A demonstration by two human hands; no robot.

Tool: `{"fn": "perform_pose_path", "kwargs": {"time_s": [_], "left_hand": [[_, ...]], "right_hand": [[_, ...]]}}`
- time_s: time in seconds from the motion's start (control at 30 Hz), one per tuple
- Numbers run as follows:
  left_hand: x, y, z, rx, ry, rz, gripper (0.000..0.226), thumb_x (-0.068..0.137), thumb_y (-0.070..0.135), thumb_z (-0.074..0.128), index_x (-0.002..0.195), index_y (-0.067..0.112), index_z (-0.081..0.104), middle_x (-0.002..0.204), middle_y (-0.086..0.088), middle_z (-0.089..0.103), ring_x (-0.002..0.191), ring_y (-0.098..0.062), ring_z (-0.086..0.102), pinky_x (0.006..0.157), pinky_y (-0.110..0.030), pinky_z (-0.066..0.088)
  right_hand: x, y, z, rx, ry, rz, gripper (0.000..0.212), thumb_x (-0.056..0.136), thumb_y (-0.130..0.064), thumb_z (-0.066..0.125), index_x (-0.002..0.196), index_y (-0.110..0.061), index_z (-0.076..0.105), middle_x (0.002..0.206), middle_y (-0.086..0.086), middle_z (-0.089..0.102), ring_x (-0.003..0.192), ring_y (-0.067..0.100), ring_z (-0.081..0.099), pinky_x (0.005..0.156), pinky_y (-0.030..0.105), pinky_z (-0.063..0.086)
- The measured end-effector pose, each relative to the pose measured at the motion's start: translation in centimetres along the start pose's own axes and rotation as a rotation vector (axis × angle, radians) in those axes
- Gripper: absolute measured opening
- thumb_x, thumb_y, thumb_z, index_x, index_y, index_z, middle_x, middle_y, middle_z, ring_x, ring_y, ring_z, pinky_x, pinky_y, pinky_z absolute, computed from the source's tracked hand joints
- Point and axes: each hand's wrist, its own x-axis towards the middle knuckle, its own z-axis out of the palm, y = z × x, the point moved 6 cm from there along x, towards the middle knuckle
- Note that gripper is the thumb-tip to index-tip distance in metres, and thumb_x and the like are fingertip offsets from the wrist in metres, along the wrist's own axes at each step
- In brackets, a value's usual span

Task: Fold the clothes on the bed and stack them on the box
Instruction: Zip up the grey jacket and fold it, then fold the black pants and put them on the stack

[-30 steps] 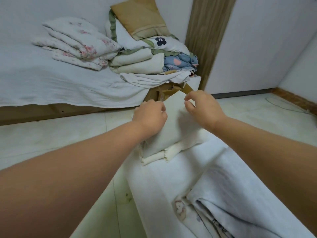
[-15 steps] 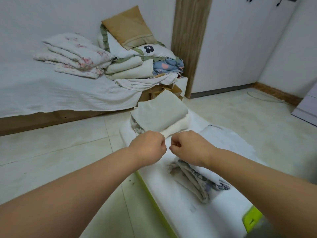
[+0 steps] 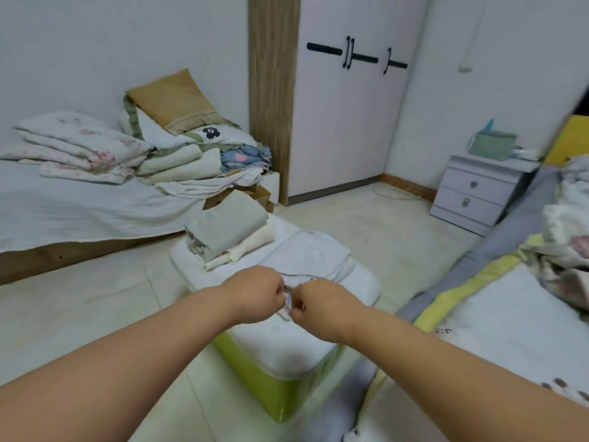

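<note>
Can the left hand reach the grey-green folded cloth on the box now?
Probably yes. The grey-green folded cloth lies uncovered just beyond the left hand, nothing between. But that hand is pinching the pale blue cloth and must let go first.

The room is enclosed by plain white walls (image 3: 95, 49). The floor (image 3: 79, 307) is laid with pale tiles and edged with a brown skirting board (image 3: 409, 186) at the far corner. A white wardrobe (image 3: 347, 122) with black handles is set against the far wall, bordered on its left by a wood-grain panel (image 3: 272, 90). A pale lilac bedside cabinet (image 3: 478, 193) with two drawers is placed near the right corner, and a green bag (image 3: 492, 144) is seen on it. A low platform (image 3: 63, 202) covered by a white sheet is positioned along the left wall.
</note>
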Motion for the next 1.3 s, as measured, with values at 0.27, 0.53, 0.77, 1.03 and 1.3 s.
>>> {"fn": "perform_pose_path", "kwargs": {"time_s": [0.27, 0.53, 0.77, 1.03, 1.3], "left_hand": [[-8.3, 11.9, -1.9, 0.050, -0.100, 0.215, 0.029, 0.090, 0.020, 0.045, 0.062, 0.021, 0.042, 0.064, 0.005, 0.044, 0.074, -0.016, 0.047, 0.052, -0.022, 0.029], [-16.4, 22.8, -3.1, 0.058, -0.154, 0.431, 0.025, 0.091, 0.024, 0.045, 0.067, 0.026, 0.045, 0.068, 0.011, 0.049, 0.067, -0.007, 0.049, 0.057, -0.016, 0.035], [-24.3, 30.9, -3.1, -0.015, -0.163, 0.569, 0.018, 0.092, 0.024, 0.045, 0.076, 0.022, 0.053, 0.075, 0.008, 0.058, 0.057, -0.004, 0.049, 0.056, -0.017, 0.040], [-30.9, 39.0, -1.3, -0.079, -0.198, 0.649, 0.019, 0.092, 0.023, 0.045, 0.074, 0.024, 0.053, 0.077, 0.005, 0.062, 0.058, -0.006, 0.054, 0.061, -0.019, 0.044], [-31.7, 47.7, 1.7, 0.002, -0.209, 0.721, 0.015, 0.093, 0.025, 0.044, 0.092, 0.020, 0.058, 0.087, 0.003, 0.054, 0.076, -0.013, 0.050, 0.067, -0.022, 0.040]], "right_hand": [[-14.8, 0.2, -2.8, 0.088, 0.037, 0.143, 0.024, 0.091, -0.017, 0.044, 0.067, -0.015, 0.049, 0.072, 0.007, 0.052, 0.083, 0.031, 0.049, 0.055, 0.030, 0.031], [-31.7, 3.3, -6.8, 0.156, 0.215, 0.452, 0.025, 0.093, -0.020, 0.044, 0.103, -0.009, 0.063, 0.109, 0.010, 0.064, 0.092, 0.025, 0.055, 0.074, 0.028, 0.040], [-46.2, 3.9, -9.0, 0.097, 0.296, 0.677, 0.025, 0.094, -0.020, 0.044, 0.107, -0.010, 0.063, 0.111, 0.009, 0.064, 0.099, 0.025, 0.057, 0.076, 0.030, 0.042], [-58.5, 5.4, -10.3, 0.093, 0.332, 0.821, 0.026, 0.093, -0.018, 0.043, 0.106, -0.010, 0.064, 0.111, 0.007, 0.063, 0.087, 0.021, 0.054, 0.077, 0.030, 0.046], [-64.9, 11.7, -9.5, 0.154, 0.317, 0.915, 0.022, 0.092, -0.018, 0.041, 0.094, -0.014, 0.062, 0.093, 0.000, 0.055, 0.084, 0.018, 0.053, 0.075, 0.027, 0.045]]}}
